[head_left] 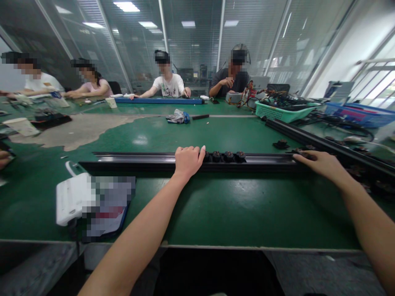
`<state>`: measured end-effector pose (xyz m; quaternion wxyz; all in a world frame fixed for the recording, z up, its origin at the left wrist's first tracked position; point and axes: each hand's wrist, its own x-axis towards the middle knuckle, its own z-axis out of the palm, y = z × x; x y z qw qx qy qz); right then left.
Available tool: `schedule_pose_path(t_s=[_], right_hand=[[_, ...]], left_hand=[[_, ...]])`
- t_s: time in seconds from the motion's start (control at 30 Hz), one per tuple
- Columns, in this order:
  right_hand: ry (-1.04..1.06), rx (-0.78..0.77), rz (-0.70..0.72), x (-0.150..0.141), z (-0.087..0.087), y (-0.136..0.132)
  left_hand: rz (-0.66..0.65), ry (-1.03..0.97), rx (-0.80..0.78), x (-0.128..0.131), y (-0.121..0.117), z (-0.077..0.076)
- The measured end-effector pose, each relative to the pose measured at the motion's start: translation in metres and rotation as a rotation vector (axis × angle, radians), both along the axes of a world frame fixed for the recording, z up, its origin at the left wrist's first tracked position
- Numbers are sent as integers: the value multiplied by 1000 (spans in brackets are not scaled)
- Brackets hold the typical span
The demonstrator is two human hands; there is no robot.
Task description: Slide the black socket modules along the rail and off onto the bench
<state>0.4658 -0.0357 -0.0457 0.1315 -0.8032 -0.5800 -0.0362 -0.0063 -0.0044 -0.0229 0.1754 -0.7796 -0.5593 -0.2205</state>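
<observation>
A long black channel rail (pixel 148 158) lies crosswise on the green table in front of me. Several black socket modules (pixel 228 156) with copper-coloured contacts sit in a row inside it, right of its middle. My left hand (pixel 189 160) is closed over the rail, its thumb raised against the leftmost module, which it partly hides. Near the rail's right end, my right hand (pixel 322 162) has its fingers closed around a dark piece that looks like another socket module, mostly covered by the hand.
More black rails (pixel 311 137) run diagonally at the right, with loose modules (pixel 280 144) nearby. A green basket (pixel 284 112) of cables stands behind them. To my left lie a white box-shaped device (pixel 74 199) and a phone (pixel 111 218). Several people work across the table.
</observation>
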Motion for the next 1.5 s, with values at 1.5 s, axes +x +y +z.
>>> schedule_pose_path(t_s=[1.5], right_hand=[[46,-12,-185,48,-16,7]], left_hand=[[0,10,21,0,2,-1]])
